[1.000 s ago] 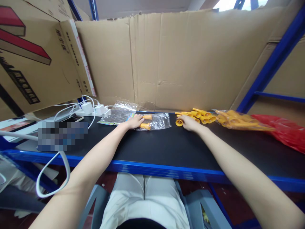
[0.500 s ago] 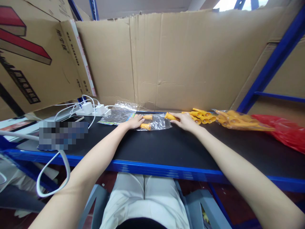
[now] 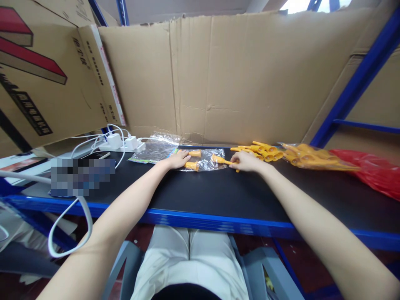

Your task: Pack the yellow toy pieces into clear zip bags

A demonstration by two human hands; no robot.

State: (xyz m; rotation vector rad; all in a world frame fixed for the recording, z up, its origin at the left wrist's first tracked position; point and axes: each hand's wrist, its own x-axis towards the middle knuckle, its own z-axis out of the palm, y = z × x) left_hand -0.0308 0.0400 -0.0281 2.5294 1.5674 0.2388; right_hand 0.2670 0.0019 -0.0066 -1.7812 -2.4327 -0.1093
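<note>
My left hand point(image 3: 178, 160) rests on a clear plastic bag point(image 3: 204, 163) lying on the black tabletop and holds it down. Two yellow horn-shaped plastic pieces point(image 3: 195, 153) point their wide ends out from beside its fingers; their other ends are hidden under the hand. By its narrow stem, my right hand point(image 3: 245, 161) pinches another yellow horn-shaped piece point(image 3: 220, 160). That piece's wide end faces left, over the right part of the bag; whether it is inside, I cannot tell. Just beyond my right hand lies a loose pile of similar yellow pieces point(image 3: 267, 152).
A filled clear bag of yellow pieces point(image 3: 312, 157) and a red plastic bag point(image 3: 371, 171) lie to the right. At left are a white power strip point(image 3: 137, 147) with chargers, white cables and a phone point(image 3: 96, 156). Cardboard point(image 3: 250, 79) walls the back; a blue shelf edge point(image 3: 218, 221) runs in front.
My right hand has shifted slightly right along the yellow piece, from near its wide end to its stem. The piece now lies slightly lower and further left. My left hand has hardly moved.
</note>
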